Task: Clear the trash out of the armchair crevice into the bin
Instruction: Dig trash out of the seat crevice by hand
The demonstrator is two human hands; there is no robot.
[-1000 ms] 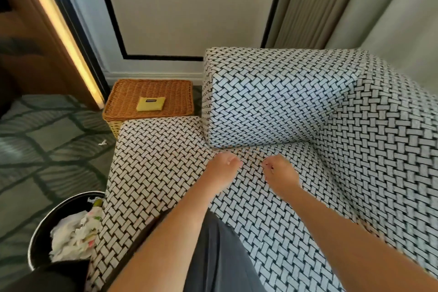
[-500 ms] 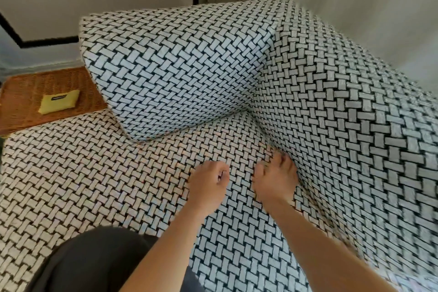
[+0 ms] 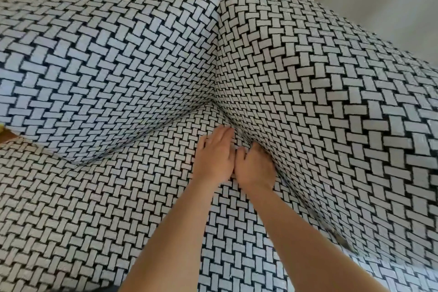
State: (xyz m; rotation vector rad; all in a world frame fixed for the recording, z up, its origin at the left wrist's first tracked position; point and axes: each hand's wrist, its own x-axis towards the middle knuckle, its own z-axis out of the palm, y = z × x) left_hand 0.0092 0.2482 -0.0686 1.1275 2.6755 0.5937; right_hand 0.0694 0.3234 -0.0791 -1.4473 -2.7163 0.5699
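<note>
Head view: left hand (image 3: 214,157) lying flat on armchair (image 3: 106,197) seat, fingers straight, at crevice (image 3: 225,116); right hand (image 3: 256,169) alongside, touching, fingers dug into crevice, grip hidden. Trash unseen.

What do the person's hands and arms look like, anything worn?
Nothing worn that shows. The left hand and right hand have no gloves and no visible rings. The left forearm and right forearm show no sleeve down to the frame edge, and no watch, band or marking.
</note>
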